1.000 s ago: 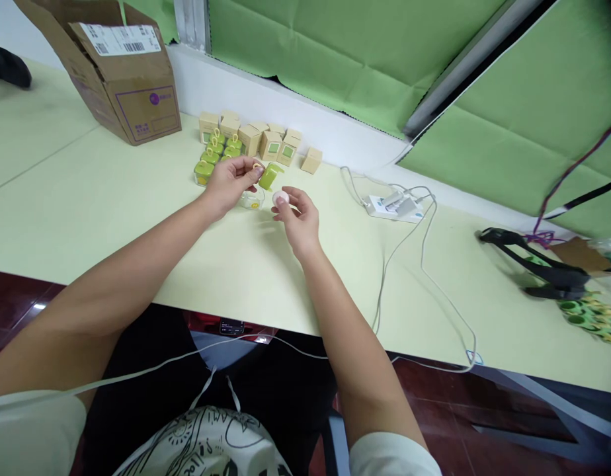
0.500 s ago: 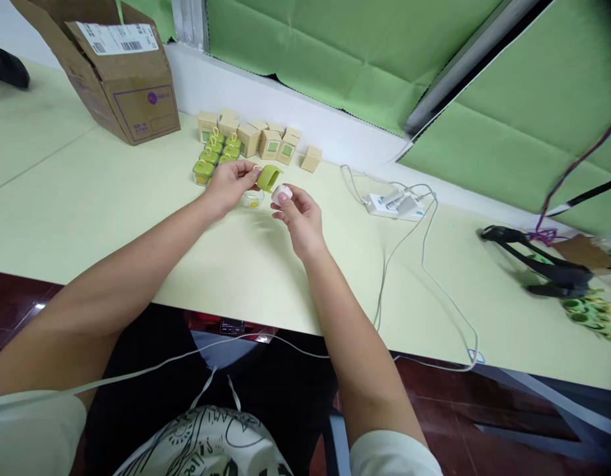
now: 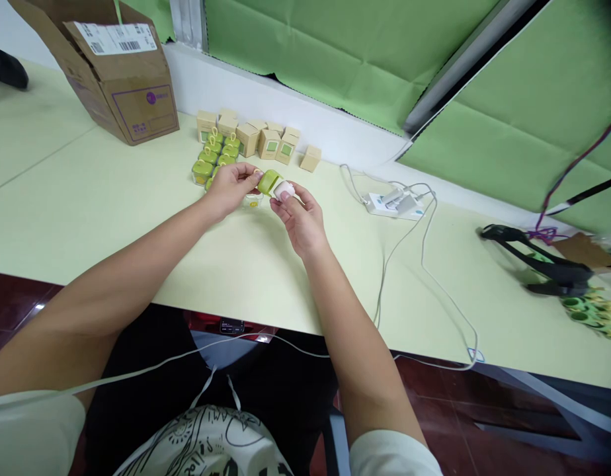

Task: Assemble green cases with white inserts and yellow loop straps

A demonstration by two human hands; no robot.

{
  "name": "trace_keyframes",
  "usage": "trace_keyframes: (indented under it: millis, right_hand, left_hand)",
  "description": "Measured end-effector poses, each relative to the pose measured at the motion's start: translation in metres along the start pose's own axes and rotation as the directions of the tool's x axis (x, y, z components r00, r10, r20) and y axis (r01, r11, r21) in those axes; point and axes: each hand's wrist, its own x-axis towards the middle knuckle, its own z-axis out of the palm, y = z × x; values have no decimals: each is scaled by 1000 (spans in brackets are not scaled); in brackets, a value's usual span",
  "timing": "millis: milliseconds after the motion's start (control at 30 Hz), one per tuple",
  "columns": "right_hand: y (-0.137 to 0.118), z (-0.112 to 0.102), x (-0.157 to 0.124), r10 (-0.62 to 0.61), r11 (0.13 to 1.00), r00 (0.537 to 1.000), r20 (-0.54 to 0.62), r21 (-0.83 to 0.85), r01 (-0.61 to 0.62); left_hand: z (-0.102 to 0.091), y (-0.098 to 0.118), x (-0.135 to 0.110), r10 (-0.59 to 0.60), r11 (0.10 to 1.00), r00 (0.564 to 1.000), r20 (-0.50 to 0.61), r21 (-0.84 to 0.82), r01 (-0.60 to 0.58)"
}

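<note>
My left hand (image 3: 232,188) pinches a green hollow cover (image 3: 270,182) by its left end, its open end facing right. In my right hand (image 3: 300,215) is a small white rounded case (image 3: 284,190), with the thumb pressed on its face. The case is up against the cover's open end; whether it reaches inside, I cannot tell. Below the hands a clear box (image 3: 253,200) with a yellow mark stands on the table, partly hidden. Beyond my left hand are several clear boxes with green lids (image 3: 203,168) and pale loops.
Several small cardboard boxes (image 3: 268,143) line the wall. A large open carton (image 3: 141,109) stands at the back left. To the right are a power strip (image 3: 395,206) with trailing white cables, a black stand (image 3: 558,268) and a pile of green pieces (image 3: 593,314).
The white case and the green cover have come together; a gap showed between them before. My right hand has tilted slightly, and the case with it.
</note>
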Motion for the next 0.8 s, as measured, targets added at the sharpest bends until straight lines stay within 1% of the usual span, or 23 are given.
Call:
trace_keyframes:
  millis: [100,233,367,467,633,800]
  right_hand:
    - [0,1,-1,14,1000,1000,-9,-19,-14]
    - [1,2,-3,-2,999,1000,-31,-53,0]
    - [1,2,-2,4,995,999,-55,-98,-9]
    - [1,1,-1,10,996,998,-56,-91,-15]
    - [3,1,-1,-2,998,1000,-27,-55,1]
    - [4,1,-1,-19,998,1000,-19,-61,17]
  left_hand:
    - [1,0,-1,-13,1000,1000,0,9,13]
    - [3,1,-1,-36,999,999,-1,17,36]
    - [4,2,-2,-49,999,999,-7,-1,49]
    - [5,3,-3,-58,998,998,-10,-25,57]
    - [5,1,-2,-65,997,998,-14,-31,65]
    - [6,0,-3,-58,998,998,-10,-23,58]
